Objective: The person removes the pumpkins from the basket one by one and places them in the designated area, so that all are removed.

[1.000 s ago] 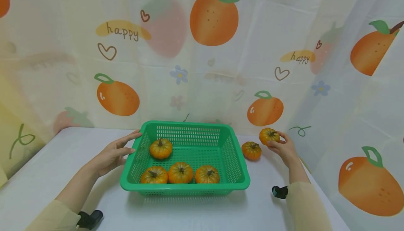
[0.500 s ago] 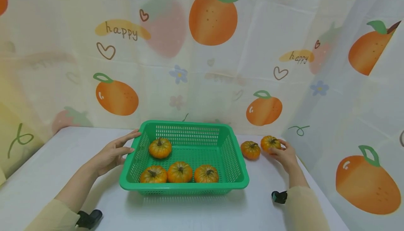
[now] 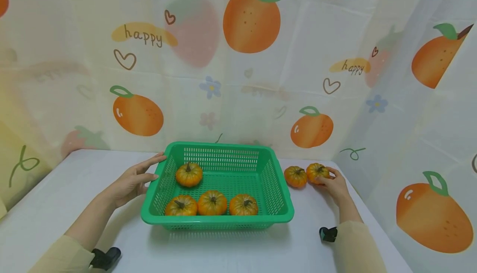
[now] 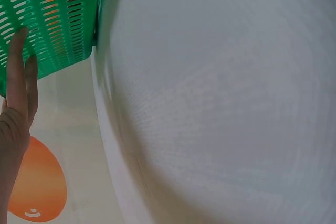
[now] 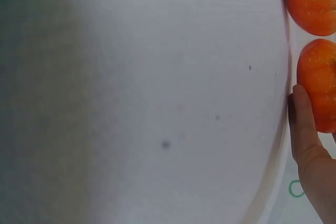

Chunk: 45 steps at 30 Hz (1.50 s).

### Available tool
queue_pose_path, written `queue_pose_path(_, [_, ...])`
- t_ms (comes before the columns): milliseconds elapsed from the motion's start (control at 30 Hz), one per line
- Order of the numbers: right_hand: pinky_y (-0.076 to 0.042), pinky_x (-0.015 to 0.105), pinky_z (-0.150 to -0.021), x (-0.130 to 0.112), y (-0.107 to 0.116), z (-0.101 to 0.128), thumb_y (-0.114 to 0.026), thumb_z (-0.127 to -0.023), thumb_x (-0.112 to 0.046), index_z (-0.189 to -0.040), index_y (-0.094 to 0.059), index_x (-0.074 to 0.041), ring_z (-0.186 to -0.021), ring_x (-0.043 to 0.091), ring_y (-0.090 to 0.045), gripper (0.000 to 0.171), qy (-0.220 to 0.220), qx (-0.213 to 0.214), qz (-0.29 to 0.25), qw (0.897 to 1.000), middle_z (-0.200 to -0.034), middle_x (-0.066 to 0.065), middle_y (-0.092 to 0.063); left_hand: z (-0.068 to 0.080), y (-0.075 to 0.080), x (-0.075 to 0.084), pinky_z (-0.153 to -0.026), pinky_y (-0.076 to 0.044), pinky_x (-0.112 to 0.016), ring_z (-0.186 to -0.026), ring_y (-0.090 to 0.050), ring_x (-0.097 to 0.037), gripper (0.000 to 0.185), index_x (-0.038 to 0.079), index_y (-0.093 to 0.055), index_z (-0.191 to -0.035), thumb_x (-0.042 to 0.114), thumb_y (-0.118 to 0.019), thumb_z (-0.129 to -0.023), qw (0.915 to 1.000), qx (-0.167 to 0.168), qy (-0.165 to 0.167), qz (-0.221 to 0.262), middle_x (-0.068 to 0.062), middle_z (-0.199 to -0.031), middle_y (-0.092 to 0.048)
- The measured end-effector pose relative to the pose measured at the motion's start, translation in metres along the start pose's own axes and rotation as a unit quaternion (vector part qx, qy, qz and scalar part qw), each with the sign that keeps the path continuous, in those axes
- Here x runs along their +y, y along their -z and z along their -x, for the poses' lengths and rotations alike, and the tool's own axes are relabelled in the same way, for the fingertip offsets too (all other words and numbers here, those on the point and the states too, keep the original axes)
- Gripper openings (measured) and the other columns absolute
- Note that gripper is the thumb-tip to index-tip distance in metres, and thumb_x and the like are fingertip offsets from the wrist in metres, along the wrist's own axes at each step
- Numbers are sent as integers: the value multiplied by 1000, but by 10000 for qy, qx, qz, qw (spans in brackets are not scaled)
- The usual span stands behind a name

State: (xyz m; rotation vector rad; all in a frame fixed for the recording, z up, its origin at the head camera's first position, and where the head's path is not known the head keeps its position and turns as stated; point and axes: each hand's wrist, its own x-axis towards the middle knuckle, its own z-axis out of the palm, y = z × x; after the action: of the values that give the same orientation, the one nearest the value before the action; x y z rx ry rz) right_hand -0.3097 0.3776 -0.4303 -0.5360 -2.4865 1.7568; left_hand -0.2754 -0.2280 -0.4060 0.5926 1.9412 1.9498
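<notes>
On the white table (image 3: pixel 231 248), we see a green slotted basket (image 3: pixel 283 217) holding four small orange pumpkins: one toward the back left (image 3: pixel 189 174) and three in a row along the near wall (image 3: pixel 212 203). Our view from the head shows the left hand (image 3: pixel 130 182) resting against the basket's left rim with fingers straight and relaxed, gripping nothing; the left wrist view confirms flat fingers (image 4: pixel 18 72) laid along the slotted wall. To the right of the basket, well clear of it, two more pumpkins sit side by side on the table. The right hand (image 3: pixel 335 185) has its fingers curled round the outer pumpkin (image 3: pixel 316 172), which sits on the tabletop, touching or just beside its neighbour (image 3: pixel 296 176). From the right wrist we see a finger (image 5: pixel 304 124) pressed to the held pumpkin's side. Behind the table hangs a fruit-printed curtain (image 3: pixel 238 57) reading "happy".
</notes>
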Motion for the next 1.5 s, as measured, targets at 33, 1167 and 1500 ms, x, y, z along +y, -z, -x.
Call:
queue_pose_path(33, [-54, 13, -72, 0, 0, 0, -62, -85, -13, -147, -18, -4, -118, 29, -40, 76, 18, -9, 25, 10000, -135, 23, -33, 0, 0, 0, -84, -56, -30, -114, -57, 1, 62, 8, -17, -149, 7, -46, -94, 10000, 1, 4, 7, 2, -159, 11])
queue_pose_path(1167, [-52, 15, -73, -7, 4, 2, -64, -85, -22, -149, -13, -4, -107, 20, -48, 84, -405, -269, 385, 9981, -152, 27, -18, 1, 1, -1, -82, -57, -31, -112, -59, -2, 62, 8, -17, -149, 5, -45, -94, 9999, -33, -24, 101, 1, -159, 13])
queue_pose_path(1500, [-53, 17, -77, -9, 7, 3, -62, -86, -29, -149, -12, -2, -121, 29, -41, 84, -409, -206, 483, 9978, -151, 28, -18, 1, 0, -1, -83, -57, -31, -114, -58, 0, 62, 9, -16, -149, 6, -45, -95, 10000, -47, -36, 55, 1, -159, 13])
